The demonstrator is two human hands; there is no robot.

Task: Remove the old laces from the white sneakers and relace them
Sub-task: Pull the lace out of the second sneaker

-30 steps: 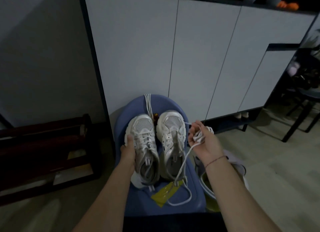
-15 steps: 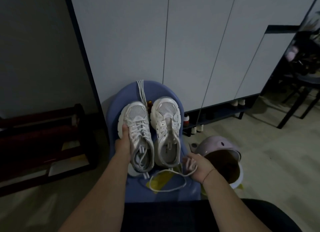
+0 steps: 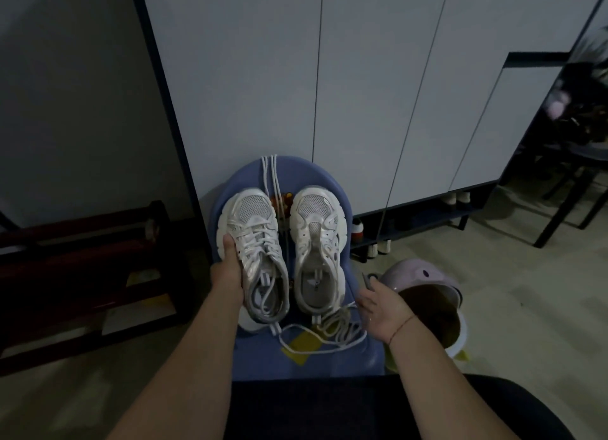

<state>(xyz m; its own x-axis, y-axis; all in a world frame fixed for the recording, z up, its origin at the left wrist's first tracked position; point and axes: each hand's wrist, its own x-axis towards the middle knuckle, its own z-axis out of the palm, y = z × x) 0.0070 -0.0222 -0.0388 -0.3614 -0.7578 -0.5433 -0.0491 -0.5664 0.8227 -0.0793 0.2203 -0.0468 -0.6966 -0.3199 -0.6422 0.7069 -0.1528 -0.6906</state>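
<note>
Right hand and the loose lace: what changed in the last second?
The right hand lowered the loose lace from beside the unlaced sneaker onto the blue seat and let go, now open beside it. The left hand still grips the laced sneaker; both sneakers stayed put.

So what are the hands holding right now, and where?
The left hand grips the laced white mesh sneaker by its outer side wall. The right hand is open, holding nothing.

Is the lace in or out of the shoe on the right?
Out. The right shoe shows a bare tongue, and a loose lace lies heaped on the blue seat by its heel.
</note>
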